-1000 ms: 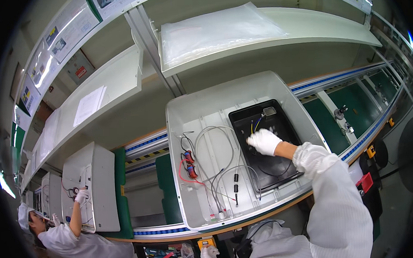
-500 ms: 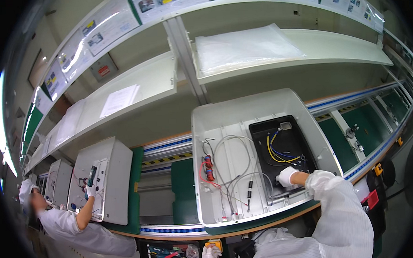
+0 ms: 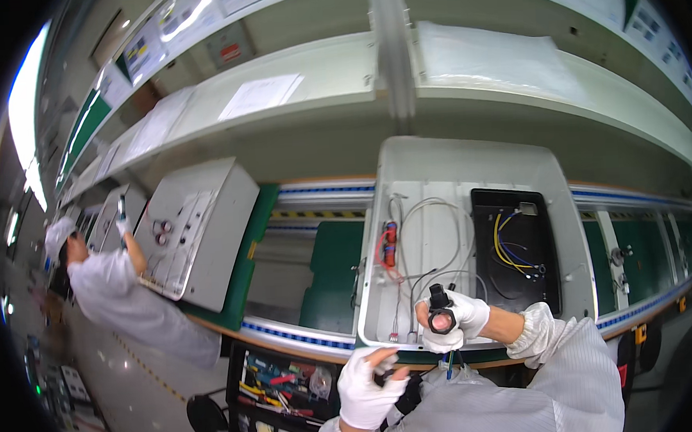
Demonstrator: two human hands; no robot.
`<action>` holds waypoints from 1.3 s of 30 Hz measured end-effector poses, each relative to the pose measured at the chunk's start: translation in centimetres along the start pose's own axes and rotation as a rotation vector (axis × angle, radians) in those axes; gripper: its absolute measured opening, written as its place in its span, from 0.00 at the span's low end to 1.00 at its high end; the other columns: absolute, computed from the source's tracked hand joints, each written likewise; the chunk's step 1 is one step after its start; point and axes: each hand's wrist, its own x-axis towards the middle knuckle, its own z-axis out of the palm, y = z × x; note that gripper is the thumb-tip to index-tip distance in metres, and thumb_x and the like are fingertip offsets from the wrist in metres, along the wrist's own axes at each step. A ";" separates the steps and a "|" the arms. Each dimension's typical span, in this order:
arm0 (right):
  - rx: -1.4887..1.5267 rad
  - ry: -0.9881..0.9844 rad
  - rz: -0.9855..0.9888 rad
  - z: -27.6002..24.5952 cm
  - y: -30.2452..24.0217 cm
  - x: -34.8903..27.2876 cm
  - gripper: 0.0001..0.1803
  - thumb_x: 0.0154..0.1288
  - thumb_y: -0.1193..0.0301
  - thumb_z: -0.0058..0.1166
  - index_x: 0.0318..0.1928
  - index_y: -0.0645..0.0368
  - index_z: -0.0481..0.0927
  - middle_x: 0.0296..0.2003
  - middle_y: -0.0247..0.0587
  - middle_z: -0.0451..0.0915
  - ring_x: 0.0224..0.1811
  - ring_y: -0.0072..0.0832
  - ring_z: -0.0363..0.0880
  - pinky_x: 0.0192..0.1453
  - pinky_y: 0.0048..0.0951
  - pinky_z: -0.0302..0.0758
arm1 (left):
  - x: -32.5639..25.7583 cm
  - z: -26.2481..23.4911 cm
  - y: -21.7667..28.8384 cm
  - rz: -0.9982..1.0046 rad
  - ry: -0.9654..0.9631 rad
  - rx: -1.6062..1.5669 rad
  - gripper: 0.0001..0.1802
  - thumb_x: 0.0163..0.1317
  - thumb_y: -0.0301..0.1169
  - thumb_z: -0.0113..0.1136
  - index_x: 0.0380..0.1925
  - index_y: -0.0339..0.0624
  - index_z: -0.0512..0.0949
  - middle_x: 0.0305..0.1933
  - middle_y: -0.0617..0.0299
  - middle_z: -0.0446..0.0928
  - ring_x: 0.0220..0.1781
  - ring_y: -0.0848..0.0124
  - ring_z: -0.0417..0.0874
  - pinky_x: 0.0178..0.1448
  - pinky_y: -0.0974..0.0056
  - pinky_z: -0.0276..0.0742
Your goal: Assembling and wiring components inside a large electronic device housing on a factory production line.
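My right hand (image 3: 465, 319), in a white glove with bare fingertips, is closed round a black ring-shaped fitting (image 3: 442, 320) over the front edge of a large light-grey housing (image 3: 371, 308). Green and blue wires (image 3: 450, 363) hang below that hand; whether they join the fitting I cannot tell. My left hand (image 3: 368, 391), also gloved, is held apart in front of the housing, fingers spread and curved, holding nothing. Inside the housing lie a black tray (image 3: 485, 248) with yellow and blue wires (image 3: 507, 247), looped grey cables (image 3: 431, 204) and a red-and-black part (image 3: 389, 241).
A toolbox (image 3: 284, 379) of pliers and other hand tools sits below the bench at left. Another housing (image 3: 230, 253) stands further left, where a co-worker (image 3: 122, 278) handles a tool. Overhead runs a shelf (image 3: 346, 67) with plastic sheets. Conveyor rails (image 3: 297, 336) flank the housing.
My right hand has moved left out of the black tray and now holds the black fitting. My left hand has risen from beside the toolbox. The view has shifted left.
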 end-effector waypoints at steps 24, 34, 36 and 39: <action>-0.829 -0.062 0.321 -5.0 1.1 6.8 0.16 0.53 0.66 0.61 0.38 0.60 0.73 0.25 0.34 0.77 0.22 0.21 0.72 0.25 0.26 0.70 | 0.6 2.2 -3.3 -0.320 0.096 0.252 0.22 0.38 0.22 0.68 0.39 0.41 0.77 0.39 0.55 0.76 0.37 0.62 0.80 0.41 0.66 0.76; -2.263 -0.635 0.505 -15.6 4.6 10.7 0.10 0.54 0.72 0.48 0.37 0.61 0.76 0.26 0.45 0.80 0.37 0.46 0.77 0.41 0.40 0.72 | -9.1 5.3 -13.2 -1.057 0.359 -0.418 0.19 0.53 0.17 0.59 0.47 0.35 0.73 0.38 0.60 0.76 0.39 0.74 0.78 0.45 0.72 0.74; -2.221 -0.731 0.471 -15.3 6.2 12.1 0.10 0.54 0.72 0.48 0.36 0.61 0.77 0.27 0.44 0.81 0.37 0.44 0.78 0.40 0.39 0.72 | -11.5 7.2 -16.5 -1.109 0.326 -0.432 0.19 0.52 0.16 0.59 0.46 0.35 0.72 0.39 0.59 0.78 0.40 0.73 0.79 0.46 0.71 0.75; -2.214 -0.812 0.347 -19.8 12.0 12.6 0.10 0.53 0.72 0.48 0.33 0.60 0.80 0.29 0.44 0.81 0.38 0.41 0.79 0.40 0.37 0.71 | -11.4 9.5 -18.1 -1.134 0.380 -0.578 0.18 0.52 0.16 0.59 0.45 0.33 0.71 0.40 0.57 0.78 0.41 0.72 0.80 0.47 0.70 0.76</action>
